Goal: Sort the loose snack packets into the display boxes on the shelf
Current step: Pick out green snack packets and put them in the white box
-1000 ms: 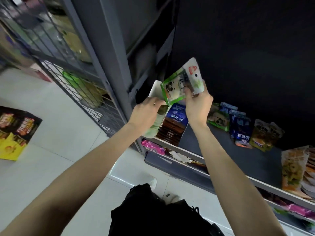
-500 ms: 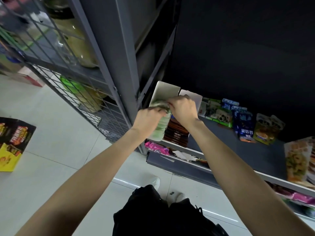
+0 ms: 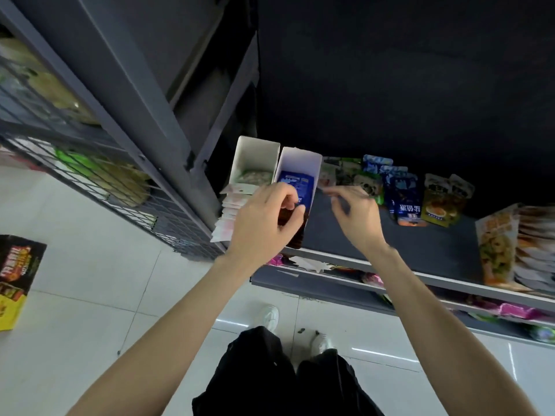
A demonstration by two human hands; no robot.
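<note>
At the left end of the shelf (image 3: 420,247), we are curling our left hand (image 3: 261,223) over the front of the second display box (image 3: 300,163), thumb and fingers bent inward around a dark packet edge there; whether that grip is truly pinching the packet or only touching it, we cannot tell. A blue packet (image 3: 295,183) is standing upright inside this box, just behind our fingers. Our right hand (image 3: 356,217) is hovering just beside the box, fingers loosely spread and blurred, its grip wide and holding nothing.

Beside the second box, to its left, the first display box (image 3: 255,154) is holding a greenish packet deep inside, with a stack of pale packets (image 3: 231,211) fanning out at its front. To the right of our right hand, the loose snack packets are leaning against the dark back wall: green ones (image 3: 345,172), blue ones (image 3: 402,193) and yellow-olive ones (image 3: 444,202), close together in a row. Farther right, well apart from them, a large clear bag of snacks (image 3: 498,244) is standing beside a pile of flat packs (image 3: 537,250).

Below, pink wrappers (image 3: 516,310) are showing on the lower shelf. On the tiled floor (image 3: 90,265) at far left, a dark and yellow carton (image 3: 15,277) is resting. We are standing in dark trousers (image 3: 270,379) and white shoes (image 3: 270,316).
</note>
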